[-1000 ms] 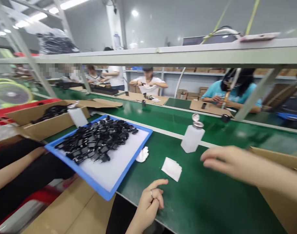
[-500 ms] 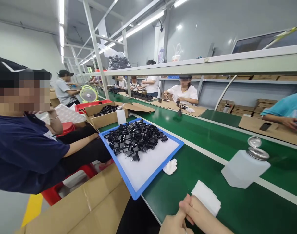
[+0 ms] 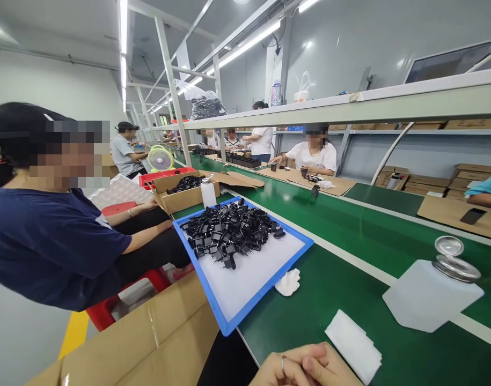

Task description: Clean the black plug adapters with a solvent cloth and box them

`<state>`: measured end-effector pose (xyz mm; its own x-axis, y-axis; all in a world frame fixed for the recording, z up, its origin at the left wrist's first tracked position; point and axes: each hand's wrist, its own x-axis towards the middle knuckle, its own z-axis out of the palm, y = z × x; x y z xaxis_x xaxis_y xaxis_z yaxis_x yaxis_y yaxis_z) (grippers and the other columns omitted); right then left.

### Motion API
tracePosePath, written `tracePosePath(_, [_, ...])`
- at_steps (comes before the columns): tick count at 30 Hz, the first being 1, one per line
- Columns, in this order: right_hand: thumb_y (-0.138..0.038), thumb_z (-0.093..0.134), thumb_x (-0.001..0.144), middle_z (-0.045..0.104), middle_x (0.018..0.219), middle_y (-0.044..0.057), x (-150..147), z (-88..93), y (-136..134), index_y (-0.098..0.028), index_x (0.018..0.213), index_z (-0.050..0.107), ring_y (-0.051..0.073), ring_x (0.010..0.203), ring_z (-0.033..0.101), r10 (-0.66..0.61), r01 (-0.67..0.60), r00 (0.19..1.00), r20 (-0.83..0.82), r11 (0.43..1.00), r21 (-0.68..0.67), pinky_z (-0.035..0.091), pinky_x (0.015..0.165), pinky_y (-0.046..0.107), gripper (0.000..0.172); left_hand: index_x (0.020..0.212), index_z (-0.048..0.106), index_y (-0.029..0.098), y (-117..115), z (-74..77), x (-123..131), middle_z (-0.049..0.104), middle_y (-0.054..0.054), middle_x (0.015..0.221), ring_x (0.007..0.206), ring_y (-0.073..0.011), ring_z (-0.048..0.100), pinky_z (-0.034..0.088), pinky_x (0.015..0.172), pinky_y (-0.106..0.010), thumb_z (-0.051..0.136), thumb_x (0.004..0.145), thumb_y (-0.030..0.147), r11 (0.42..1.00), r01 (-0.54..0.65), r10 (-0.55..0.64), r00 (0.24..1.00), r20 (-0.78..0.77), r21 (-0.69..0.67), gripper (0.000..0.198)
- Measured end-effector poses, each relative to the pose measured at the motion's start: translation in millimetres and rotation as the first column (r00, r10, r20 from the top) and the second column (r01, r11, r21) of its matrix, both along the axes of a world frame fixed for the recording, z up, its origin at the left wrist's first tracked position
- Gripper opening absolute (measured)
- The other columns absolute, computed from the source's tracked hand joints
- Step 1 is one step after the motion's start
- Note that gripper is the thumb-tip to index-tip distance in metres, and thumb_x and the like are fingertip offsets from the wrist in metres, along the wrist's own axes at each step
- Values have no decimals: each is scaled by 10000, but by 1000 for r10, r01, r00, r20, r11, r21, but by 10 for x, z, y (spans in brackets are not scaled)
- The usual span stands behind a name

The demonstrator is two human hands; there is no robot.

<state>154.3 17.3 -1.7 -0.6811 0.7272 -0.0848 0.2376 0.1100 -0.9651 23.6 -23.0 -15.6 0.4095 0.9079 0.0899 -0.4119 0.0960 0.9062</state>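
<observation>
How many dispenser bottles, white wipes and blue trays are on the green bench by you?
Dispenser bottles (by the box, at right): 2
White wipes (crumpled, folded): 2
Blue-rimmed trays: 1
Total: 5

Folded white wipe (image 3: 353, 346) between hands (image 3: 305, 365) and dispenser bottle (image 3: 430, 295)

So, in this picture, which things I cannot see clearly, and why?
Head view:
- The person's hands: cut off by the bottom edge, so anything held cannot be told.
- Lower black plug adapters in the blue tray: hidden by the pile above.
- Black items in the cardboard box: too small to name.
</observation>
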Motion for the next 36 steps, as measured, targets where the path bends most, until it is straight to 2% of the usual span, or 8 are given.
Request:
tracePosePath(6, [-674,286,652,287,435,-32,-31,31,-8,-164,417,316,80,418,301,-106,89,992,66,969,229,229,405,214,562,545,628,126,37,55,-15,510,-2,445,362,-51,403,397,475,-240,632,510,312,981,99,-52,964,259,-170,189])
tracePosePath(11, [-483,197,788,456,440,5,15,129,-23,-176,481,464,117,446,421,-11,-95,977,214,873,479,285,452,235,510,531,548,126,79,51,-4,594,-63,910,302,21,311,445,528,-318,580,525,259,975,47,39,927,373,-219,137])
tracePosePath(13, [-418,228,794,506,487,20,89,296,-6,-177,476,478,135,504,452,-56,-120,959,279,809,575,297,495,250,470,587,523,151,90,105,-59,554,-52,1018,328,24,298,445,543,-309,529,574,294,968,-102,173,932,320,-228,143])
tracePosePath(17, [-409,302,764,476,458,-3,363,580,179,-175,469,463,111,460,442,-275,140,925,262,888,438,312,476,227,411,722,513,174,301,382,-149,557,-42,976,440,-29,401,432,628,-298,449,658,284,964,-264,259,953,-154,-13,142])
tracePosePath(19, [-433,294,757,455,459,-10,530,562,302,-177,497,475,107,456,435,-468,378,871,150,834,401,317,462,219,407,803,523,170,523,558,-63,584,-39,862,567,-88,494,419,636,-274,405,697,277,967,-139,235,807,-542,211,191])
tracePosePath(21, [-453,297,745,450,475,-8,674,443,405,-177,508,472,109,469,436,-640,577,767,43,717,391,326,466,220,404,842,526,168,772,702,141,590,-32,825,656,-121,527,407,648,-260,370,712,227,926,141,238,501,-832,349,211])
tracePosePath(24, [-472,295,733,455,490,1,817,229,526,-174,522,462,111,466,432,-741,691,672,-7,623,366,336,465,226,401,768,557,148,1103,792,537,597,-55,776,739,-174,540,396,662,-272,448,644,146,881,382,204,222,-953,278,165])
tracePosePath(36, [-398,332,733,471,459,-6,914,112,669,-178,485,477,111,447,441,-690,628,720,73,693,354,342,468,231,362,660,535,188,1227,608,738,565,-14,727,697,-183,531,369,557,-250,596,541,310,839,516,133,116,-984,174,182])
